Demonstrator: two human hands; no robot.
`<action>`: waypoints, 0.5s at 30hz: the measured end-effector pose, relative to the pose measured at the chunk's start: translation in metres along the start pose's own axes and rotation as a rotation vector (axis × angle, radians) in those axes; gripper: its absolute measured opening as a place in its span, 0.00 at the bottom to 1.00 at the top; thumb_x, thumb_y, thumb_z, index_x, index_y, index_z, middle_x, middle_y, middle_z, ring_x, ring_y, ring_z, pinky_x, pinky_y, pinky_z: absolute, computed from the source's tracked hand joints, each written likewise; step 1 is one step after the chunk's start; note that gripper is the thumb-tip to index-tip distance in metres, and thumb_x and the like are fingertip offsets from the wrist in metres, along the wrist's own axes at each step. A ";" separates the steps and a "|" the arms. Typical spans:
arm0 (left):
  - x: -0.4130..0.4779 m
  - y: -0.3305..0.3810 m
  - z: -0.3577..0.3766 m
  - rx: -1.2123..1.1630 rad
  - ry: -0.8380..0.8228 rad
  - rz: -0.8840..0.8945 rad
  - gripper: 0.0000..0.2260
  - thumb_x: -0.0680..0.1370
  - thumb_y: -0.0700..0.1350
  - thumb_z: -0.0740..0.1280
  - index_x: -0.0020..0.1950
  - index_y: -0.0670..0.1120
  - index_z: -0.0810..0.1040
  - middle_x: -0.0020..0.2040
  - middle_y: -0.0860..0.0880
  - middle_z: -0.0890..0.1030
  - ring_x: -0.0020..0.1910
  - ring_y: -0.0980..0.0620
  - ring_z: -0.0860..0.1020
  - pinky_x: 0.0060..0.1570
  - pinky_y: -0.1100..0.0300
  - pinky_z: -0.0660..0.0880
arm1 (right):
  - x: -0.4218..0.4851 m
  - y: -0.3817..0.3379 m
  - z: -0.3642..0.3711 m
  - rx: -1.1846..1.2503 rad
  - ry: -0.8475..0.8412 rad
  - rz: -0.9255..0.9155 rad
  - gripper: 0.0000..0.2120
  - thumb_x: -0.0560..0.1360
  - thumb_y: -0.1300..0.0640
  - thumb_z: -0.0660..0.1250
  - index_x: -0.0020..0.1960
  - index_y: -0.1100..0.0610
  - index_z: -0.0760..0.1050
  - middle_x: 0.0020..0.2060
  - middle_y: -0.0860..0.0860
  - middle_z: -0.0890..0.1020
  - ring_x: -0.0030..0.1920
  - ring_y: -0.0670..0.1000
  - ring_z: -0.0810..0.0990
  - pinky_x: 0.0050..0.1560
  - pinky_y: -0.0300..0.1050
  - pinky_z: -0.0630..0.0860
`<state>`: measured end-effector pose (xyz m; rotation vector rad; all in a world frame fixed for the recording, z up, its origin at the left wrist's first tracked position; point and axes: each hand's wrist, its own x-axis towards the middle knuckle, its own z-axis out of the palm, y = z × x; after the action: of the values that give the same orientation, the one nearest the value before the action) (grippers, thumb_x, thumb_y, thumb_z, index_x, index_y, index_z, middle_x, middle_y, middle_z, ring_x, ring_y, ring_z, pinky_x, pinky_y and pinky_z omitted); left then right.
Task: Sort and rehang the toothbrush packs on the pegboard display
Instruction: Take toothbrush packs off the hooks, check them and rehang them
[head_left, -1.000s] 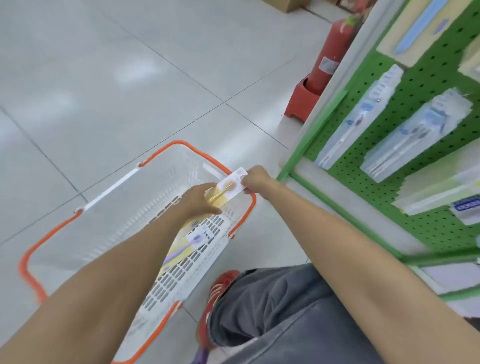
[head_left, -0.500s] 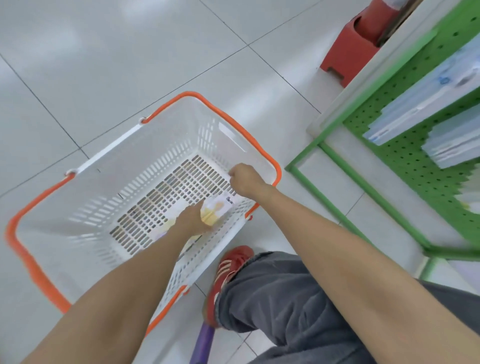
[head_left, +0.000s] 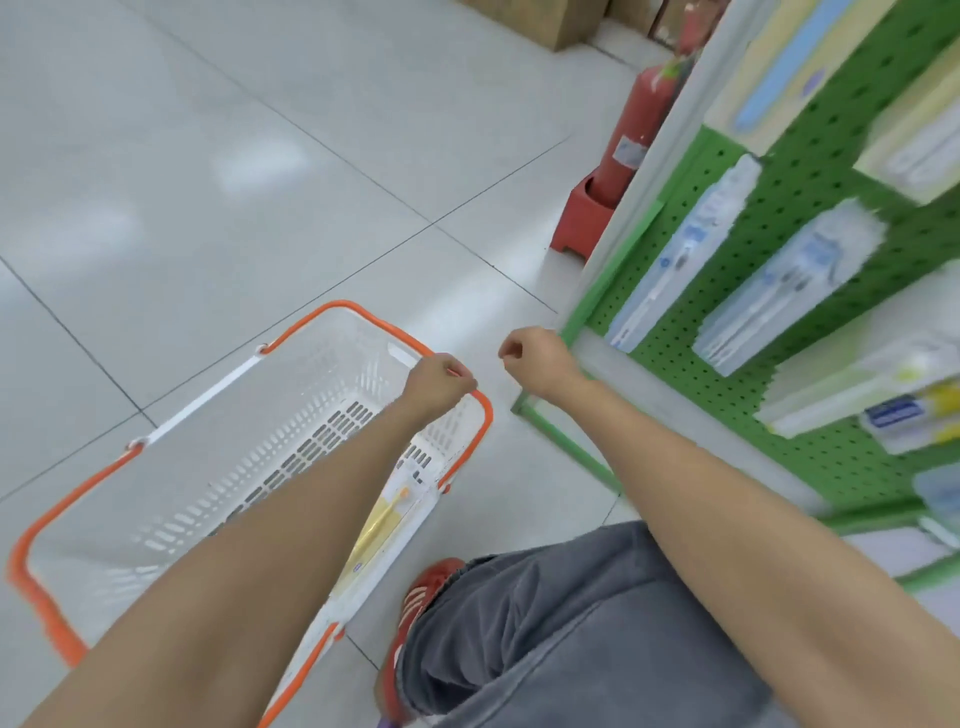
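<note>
Some packs (head_left: 789, 291) hang on the pegboard (head_left: 802, 174), but one yellow pack (head_left: 382, 525) lies in our basket (head_left: 332, 306) by its right wall, not hung yet; our right hand (head_left: 537, 361) is curled up empty, and we cannot tell if our left hand (head_left: 436, 387) grips the rim.

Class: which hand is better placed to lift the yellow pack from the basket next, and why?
Left, probably. The left hand is at the basket rim, nearer the yellow pack; the right hand is outside the basket, beside the pegboard.
</note>
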<state>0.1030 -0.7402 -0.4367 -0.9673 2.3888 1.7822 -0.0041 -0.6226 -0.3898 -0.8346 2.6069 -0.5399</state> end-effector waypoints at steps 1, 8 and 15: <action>-0.003 0.022 0.002 -0.015 -0.008 0.037 0.07 0.74 0.39 0.69 0.37 0.47 0.77 0.38 0.49 0.80 0.39 0.49 0.78 0.47 0.54 0.76 | -0.009 0.004 -0.022 0.010 0.039 0.010 0.11 0.75 0.64 0.61 0.50 0.57 0.82 0.48 0.51 0.83 0.50 0.52 0.80 0.51 0.46 0.78; -0.038 0.187 0.022 -0.044 -0.081 0.338 0.03 0.76 0.40 0.69 0.47 0.41 0.80 0.42 0.46 0.81 0.36 0.51 0.79 0.34 0.65 0.71 | -0.081 0.013 -0.167 0.083 0.365 -0.023 0.09 0.77 0.63 0.63 0.51 0.60 0.82 0.43 0.51 0.82 0.44 0.50 0.79 0.48 0.46 0.76; -0.073 0.327 0.024 -0.044 -0.038 0.555 0.02 0.76 0.39 0.68 0.47 0.42 0.79 0.37 0.47 0.79 0.34 0.50 0.76 0.38 0.61 0.73 | -0.124 -0.006 -0.289 0.118 0.590 -0.026 0.09 0.78 0.63 0.62 0.51 0.61 0.81 0.47 0.53 0.83 0.48 0.52 0.80 0.48 0.43 0.74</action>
<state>-0.0014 -0.6326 -0.1362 -0.2683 2.7912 1.9772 -0.0322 -0.4800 -0.1107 -0.7563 3.0411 -1.0750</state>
